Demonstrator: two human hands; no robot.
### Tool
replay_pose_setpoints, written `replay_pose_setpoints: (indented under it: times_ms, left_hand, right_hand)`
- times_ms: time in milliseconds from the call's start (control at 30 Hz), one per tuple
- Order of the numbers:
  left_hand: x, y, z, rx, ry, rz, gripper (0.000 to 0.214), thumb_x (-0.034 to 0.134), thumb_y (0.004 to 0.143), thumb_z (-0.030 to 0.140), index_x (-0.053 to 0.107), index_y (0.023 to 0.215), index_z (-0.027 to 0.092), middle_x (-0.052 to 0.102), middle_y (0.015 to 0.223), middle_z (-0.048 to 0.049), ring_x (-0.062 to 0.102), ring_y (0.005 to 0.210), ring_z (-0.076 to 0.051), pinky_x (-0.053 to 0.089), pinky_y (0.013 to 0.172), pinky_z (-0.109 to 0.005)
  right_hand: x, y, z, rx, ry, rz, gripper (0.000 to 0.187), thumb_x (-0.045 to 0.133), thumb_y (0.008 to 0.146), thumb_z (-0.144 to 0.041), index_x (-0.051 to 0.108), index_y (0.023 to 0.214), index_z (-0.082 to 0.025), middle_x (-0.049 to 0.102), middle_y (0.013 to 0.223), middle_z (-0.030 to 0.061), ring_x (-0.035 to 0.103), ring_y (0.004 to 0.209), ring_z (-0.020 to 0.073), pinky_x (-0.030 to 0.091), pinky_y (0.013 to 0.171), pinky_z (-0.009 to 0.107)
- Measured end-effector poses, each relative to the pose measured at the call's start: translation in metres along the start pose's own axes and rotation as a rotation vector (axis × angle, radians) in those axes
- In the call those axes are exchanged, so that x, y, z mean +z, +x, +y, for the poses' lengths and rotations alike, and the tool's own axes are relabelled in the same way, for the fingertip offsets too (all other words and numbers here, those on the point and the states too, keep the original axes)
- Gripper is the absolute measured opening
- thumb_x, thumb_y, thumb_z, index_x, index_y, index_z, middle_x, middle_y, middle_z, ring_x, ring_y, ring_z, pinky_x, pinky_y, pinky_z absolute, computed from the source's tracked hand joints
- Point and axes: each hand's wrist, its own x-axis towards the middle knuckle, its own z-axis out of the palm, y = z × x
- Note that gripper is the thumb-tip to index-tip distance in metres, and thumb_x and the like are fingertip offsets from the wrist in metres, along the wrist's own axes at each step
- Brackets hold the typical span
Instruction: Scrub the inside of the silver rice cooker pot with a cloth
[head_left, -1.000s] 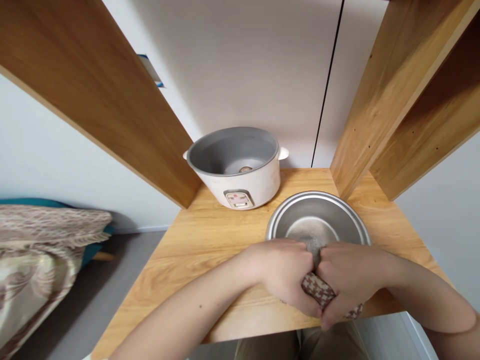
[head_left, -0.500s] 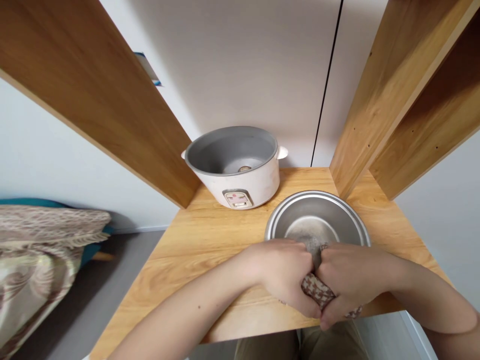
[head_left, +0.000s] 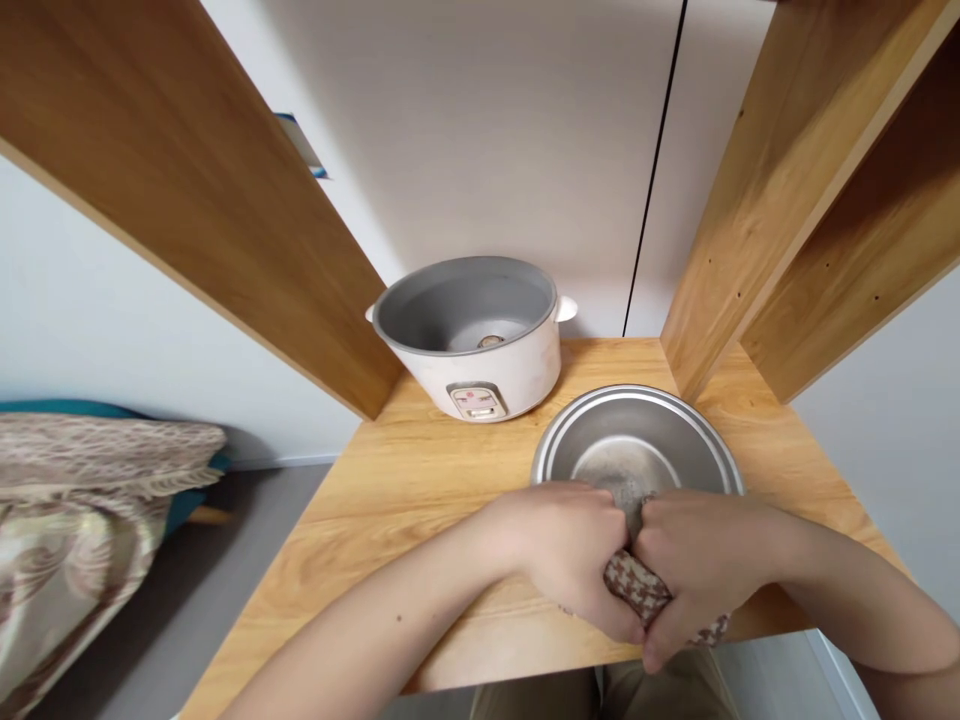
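A brown-and-white houndstooth cloth (head_left: 637,586) is bunched between both my hands, over the near rim of a grey metal inner pot (head_left: 637,420). My left hand (head_left: 577,560) is closed around the cloth's left part. From the right, my right hand (head_left: 701,560) grips it too, with the thumbs nearly touching. A corner of cloth hangs below the right hand. The hands hide the near side of the pot. Behind and to the left stands a white rice cooker body (head_left: 499,380), without a lid, its grey inside and heating plate spring showing.
The wooden tabletop (head_left: 367,510) has upright boards on the left (head_left: 247,260) and right (head_left: 739,220). A white panel wall (head_left: 480,130) rises behind. Patterned fabric (head_left: 97,450) lies over a teal seat at the lower left.
Both hands keep their grip on the cloth, and a little more of its corner shows beneath the right hand. The whole view has shifted slightly; the cooker and pot stay in place.
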Motion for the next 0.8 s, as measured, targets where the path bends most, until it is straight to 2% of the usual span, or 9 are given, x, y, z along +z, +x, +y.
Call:
replay_pose_setpoints:
  times_ms: [67,133,267,333,533,600,800]
  left_hand:
    - [0.0004,0.0003,-0.0002,0.006,0.0,0.006,0.052,0.066,0.062,0.07,0.078,0.072,0.02,0.068,0.057,-0.0053,0.047,0.041,-0.015,0.037,0.04,-0.03]
    - [0.0012,0.0005,-0.0002,0.005,0.0,0.012,0.051,0.066,0.062,0.07,0.076,0.069,0.02,0.066,0.055,-0.0043,0.045,0.039,-0.014,0.036,0.039,-0.03]
    - [0.0041,0.0008,-0.0002,0.006,0.007,0.04,0.05,0.066,0.061,0.07,0.073,0.063,0.02,0.063,0.052,-0.0029,0.046,0.04,-0.014,0.035,0.039,-0.028]
    - [0.0053,0.001,-0.0008,0.003,0.013,0.059,0.049,0.067,0.061,0.069,0.072,0.061,0.02,0.061,0.05,-0.002,0.047,0.04,-0.013,0.034,0.039,-0.028]
    - [0.0018,0.0007,-0.0053,0.051,-0.029,0.037,0.046,0.071,0.063,0.067,0.074,0.066,0.021,0.063,0.052,-0.0008,0.048,0.041,-0.014,0.035,0.041,-0.028]
    - [0.0004,0.0004,-0.0057,0.068,-0.031,0.019,0.046,0.07,0.064,0.067,0.076,0.07,0.022,0.066,0.055,-0.0018,0.05,0.043,-0.015,0.036,0.042,-0.029]
    - [0.0018,0.0002,-0.002,0.03,0.025,0.015,0.053,0.064,0.066,0.071,0.077,0.068,0.02,0.067,0.056,-0.0056,0.05,0.043,-0.017,0.035,0.04,-0.031]
  right_hand:
    - [0.0,-0.0018,-0.0016,0.003,-0.005,0.046,0.053,0.064,0.075,-0.068,0.077,0.075,-0.017,0.065,0.061,0.0036,0.048,0.054,0.0157,0.035,0.056,0.03]
    - [-0.0017,-0.0022,-0.003,0.012,0.02,0.04,0.052,0.065,0.076,-0.068,0.077,0.076,-0.017,0.065,0.061,0.0035,0.049,0.055,0.0156,0.036,0.056,0.029]
    - [-0.0052,0.0014,-0.0021,0.062,0.098,-0.125,0.055,0.063,0.074,-0.072,0.075,0.071,-0.018,0.064,0.059,0.0016,0.05,0.053,0.0146,0.039,0.057,0.028]
    - [-0.0048,0.0029,0.0001,0.055,0.105,-0.152,0.057,0.063,0.074,-0.074,0.075,0.071,-0.018,0.064,0.059,0.0013,0.05,0.053,0.0146,0.038,0.056,0.028]
    - [0.0004,-0.0011,0.0017,-0.022,-0.019,0.026,0.058,0.063,0.075,-0.072,0.076,0.072,-0.015,0.064,0.058,0.0031,0.045,0.051,0.0146,0.034,0.053,0.03]
    - [0.0001,-0.002,0.0001,-0.014,-0.007,0.038,0.056,0.063,0.076,-0.071,0.077,0.075,-0.017,0.064,0.059,0.0026,0.047,0.053,0.015,0.035,0.055,0.03]
    - [-0.0051,0.0031,-0.0001,0.088,0.109,-0.162,0.056,0.062,0.073,-0.073,0.07,0.064,-0.018,0.059,0.056,0.0004,0.048,0.052,0.0141,0.037,0.055,0.028]
